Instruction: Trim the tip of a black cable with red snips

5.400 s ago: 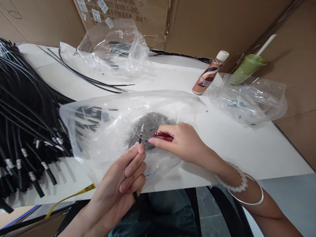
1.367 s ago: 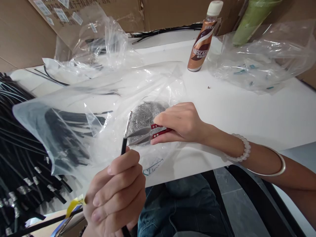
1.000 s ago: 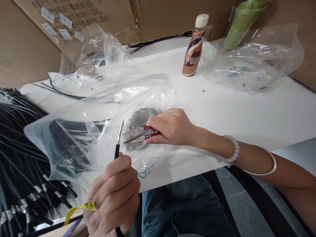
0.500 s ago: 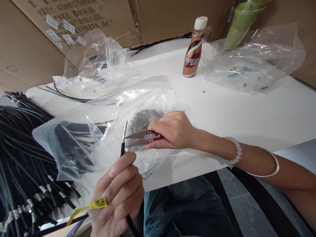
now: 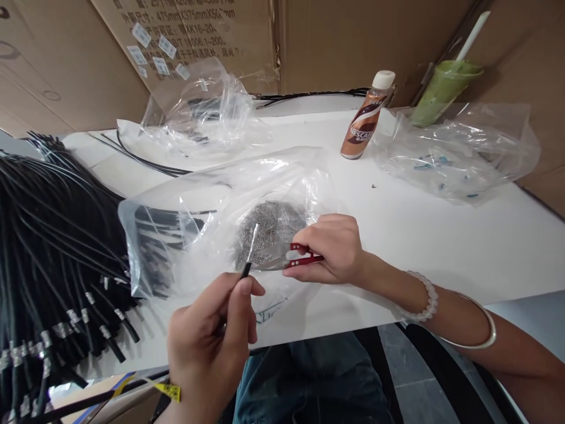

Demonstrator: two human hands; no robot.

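Between the thumb and fingers of my left hand is a black cable, its stripped silvery end pointing up. My right hand grips red-handled thread snips, blades toward the cable end. The blade tips lie close to the stripped part; whether they touch it I cannot tell. Beneath both is a clear plastic bag holding a heap of fine grey wire clippings. A yellow label hangs by my left wrist on a cable.
A large bundle of black cables with metal ferrules fills the left side. Farther back are another plastic bag, a Nescafé bottle, a green cup with a straw and a bag with blue-green bits. Cardboard boxes line the back.
My left hand has turned so its thumb side shows, and the cable end leans more to the right. The snips' blades have come closer together. The camera view has shifted.
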